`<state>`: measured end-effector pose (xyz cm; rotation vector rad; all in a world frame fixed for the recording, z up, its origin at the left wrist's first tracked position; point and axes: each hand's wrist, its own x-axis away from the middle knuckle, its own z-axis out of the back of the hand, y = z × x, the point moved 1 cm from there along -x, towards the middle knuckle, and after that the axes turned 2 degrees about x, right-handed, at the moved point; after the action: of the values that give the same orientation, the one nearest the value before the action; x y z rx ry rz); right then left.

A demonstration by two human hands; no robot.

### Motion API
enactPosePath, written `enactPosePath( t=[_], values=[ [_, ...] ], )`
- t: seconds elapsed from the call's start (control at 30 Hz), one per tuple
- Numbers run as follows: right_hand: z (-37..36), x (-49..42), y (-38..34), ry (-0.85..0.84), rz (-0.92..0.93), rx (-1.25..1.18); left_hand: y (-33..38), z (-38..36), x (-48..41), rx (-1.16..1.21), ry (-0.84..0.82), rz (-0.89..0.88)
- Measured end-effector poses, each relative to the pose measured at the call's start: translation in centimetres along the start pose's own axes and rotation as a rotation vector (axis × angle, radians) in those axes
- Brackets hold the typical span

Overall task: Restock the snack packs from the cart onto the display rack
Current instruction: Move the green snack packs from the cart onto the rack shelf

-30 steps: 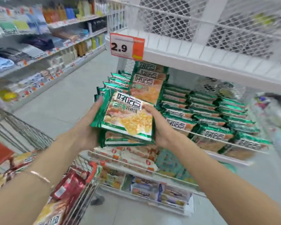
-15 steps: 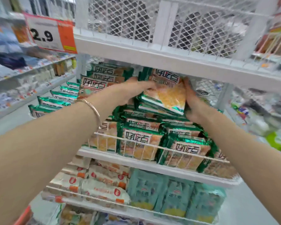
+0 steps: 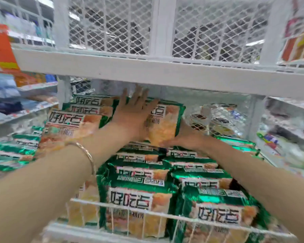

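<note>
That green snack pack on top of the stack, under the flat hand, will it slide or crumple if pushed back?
Probably slides easily: the top snack pack is glossy foil resting on shiny stacked packs. Likely light and pliable, since the left hand presses it with flat, spread fingers. Hard pressure might crush the snack pictured on it.

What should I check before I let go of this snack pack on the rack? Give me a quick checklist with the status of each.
1. Snack pack fully seated on the stack below: cannot tell.
2. Pack clears the upper shelf: ok.
3. Left hand presses flat on the pack: ok.
4. Right hand free to slide out from the lower edge: cannot tell, its fingers are hidden.
5. Front rail holds the front packs: ok.
</note>
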<state>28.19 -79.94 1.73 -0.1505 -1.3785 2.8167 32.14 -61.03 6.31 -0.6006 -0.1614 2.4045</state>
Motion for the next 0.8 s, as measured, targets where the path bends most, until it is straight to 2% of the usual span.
enactPosePath(
  t=[0.07,0.13,0.23,0.3,0.33,0.37,0.4,0.43,0.5,0.67,0.8],
  values=[
    [-0.5,-0.8,0.6,0.007,0.018,-0.013,-2.1,0.6,-0.9,-0.028,-0.1,0.01],
    [-1.3,-1.4,0.2,0.037,0.027,-0.082,-3.7,0.7,-1.5,0.045,-0.18,0.055],
    [-2.3,-1.8,-0.4,0.043,0.071,-0.097,-4.5,0.3,-2.1,0.135,-0.209,0.098],
    [-2.1,-1.0,-1.3,0.215,0.096,-0.052,-4.4,0.0,-2.3,0.083,-0.213,0.102],
    [-1.7,-0.4,-1.7,0.344,0.154,0.101,-4.4,-0.1,-2.4,0.068,-0.226,0.108],
    [-1.4,0.0,-1.8,0.448,0.288,0.373,-4.4,-0.1,-2.4,0.063,-0.242,0.118],
    [-1.2,0.1,-1.8,0.482,0.469,0.694,-4.4,-0.2,-2.3,0.058,-0.256,0.125],
    [-1.1,0.0,-1.6,0.452,0.659,0.977,-4.4,-0.2,-2.3,0.045,-0.259,0.126],
    [-1.0,-0.9,-0.8,0.327,0.878,1.293,-4.2,-0.3,-2.1,-0.024,-0.241,0.119],
    [-1.4,-1.9,0.3,0.278,0.819,1.442,-3.1,-0.7,-1.9,-0.245,-0.202,0.144],
    [-1.1,-1.0,-1.4,0.192,0.738,1.338,-2.6,0.4,-1.2,-0.279,-0.219,0.133]
  ],
)
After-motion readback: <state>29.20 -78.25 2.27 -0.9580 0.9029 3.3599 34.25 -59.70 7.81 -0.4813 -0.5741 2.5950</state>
